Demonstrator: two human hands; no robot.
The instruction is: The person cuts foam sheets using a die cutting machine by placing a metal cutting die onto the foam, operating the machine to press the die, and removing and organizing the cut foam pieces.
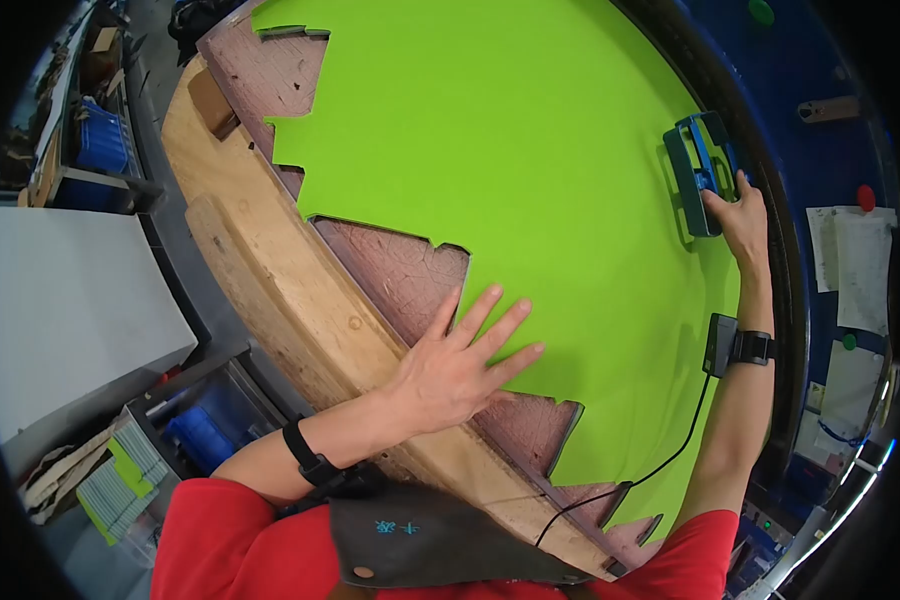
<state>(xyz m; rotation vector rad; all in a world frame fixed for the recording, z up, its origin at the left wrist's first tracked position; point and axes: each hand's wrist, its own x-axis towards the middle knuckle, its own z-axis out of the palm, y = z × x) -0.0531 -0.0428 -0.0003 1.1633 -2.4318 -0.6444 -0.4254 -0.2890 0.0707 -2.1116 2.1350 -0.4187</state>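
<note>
A bright green sheet point(530, 150) of leather-like material lies over a scored, pinkish-brown board point(400, 270), and its near edge has jagged, angular cut-outs. My left hand point(455, 365) rests with fingers spread, the fingertips on the sheet near one of these notches. Over at the right side of the sheet, my right hand point(742, 220) grips a blue cutting die point(680, 175), thumb and fingers at its near end. The die is an open frame with a bar across it, and green shows through its gaps. Whether it touches the sheet fully I cannot tell.
A wooden ledge point(300, 300) runs along the board's near side. A black cable point(660, 470) hangs from the small device point(720, 345) at my right wrist. To the left are a white panel point(80, 310) and a blue bin point(210, 435); a dark blue machine point(800, 60) stands right.
</note>
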